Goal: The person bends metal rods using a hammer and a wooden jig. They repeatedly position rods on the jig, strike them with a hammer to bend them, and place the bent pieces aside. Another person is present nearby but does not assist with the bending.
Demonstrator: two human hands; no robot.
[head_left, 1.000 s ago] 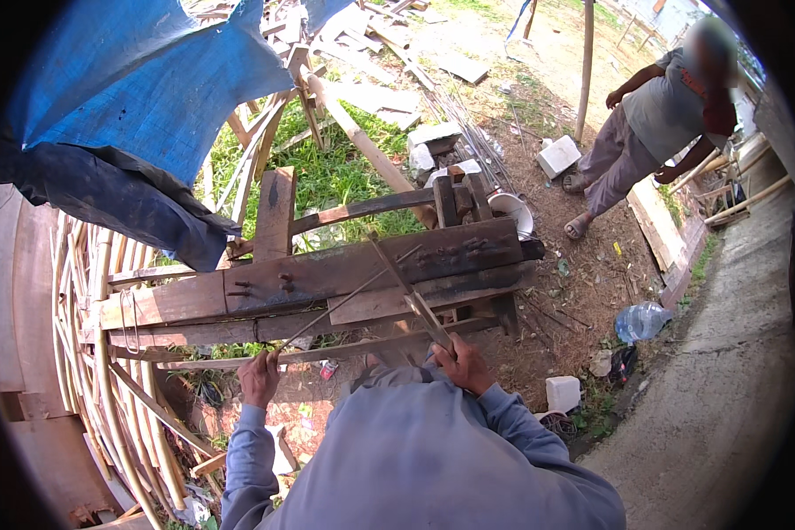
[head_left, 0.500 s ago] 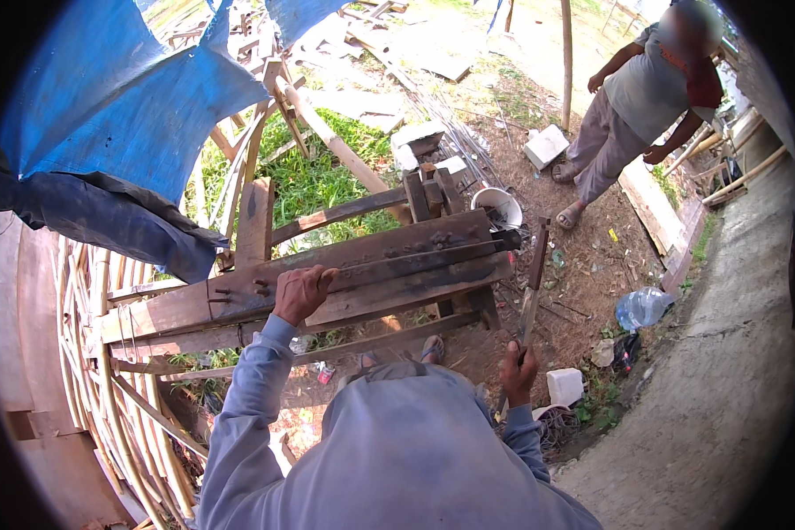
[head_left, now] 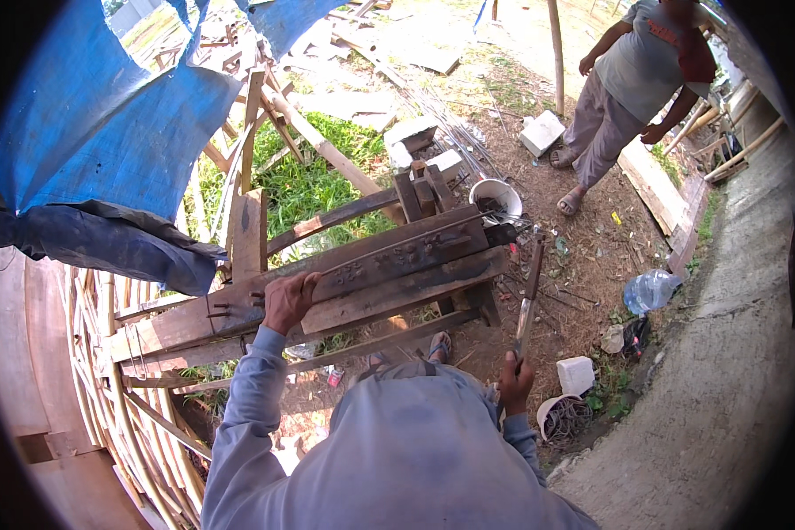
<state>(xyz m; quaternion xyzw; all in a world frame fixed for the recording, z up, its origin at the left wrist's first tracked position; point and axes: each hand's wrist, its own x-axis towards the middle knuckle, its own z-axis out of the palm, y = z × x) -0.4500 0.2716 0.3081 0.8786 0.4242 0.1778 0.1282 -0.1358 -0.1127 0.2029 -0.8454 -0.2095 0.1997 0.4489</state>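
Note:
Before me stands a wooden workbench of long thick planks, with metal pegs and nails set in its top. My left hand is closed over the bench, on what looks like a thin metal rod that runs to the right along the plank; its grip is partly hidden. Off the bench's right end, my right hand is wrapped round the lower part of a long bar-shaped metal tool. The tool points up and away, its far part rusty brown, its middle shiny.
A white bucket stands beyond the bench's right end. A tipped bucket of wire rings, a white jerrycan and a clear plastic bottle lie at right. Another person stands far right. Blue tarp hangs at left.
My left hand has shifted slightly left and nearer along the bench, staying closed. The tool stays in my right hand at nearly the same tilt. The whole view has shifted slightly.

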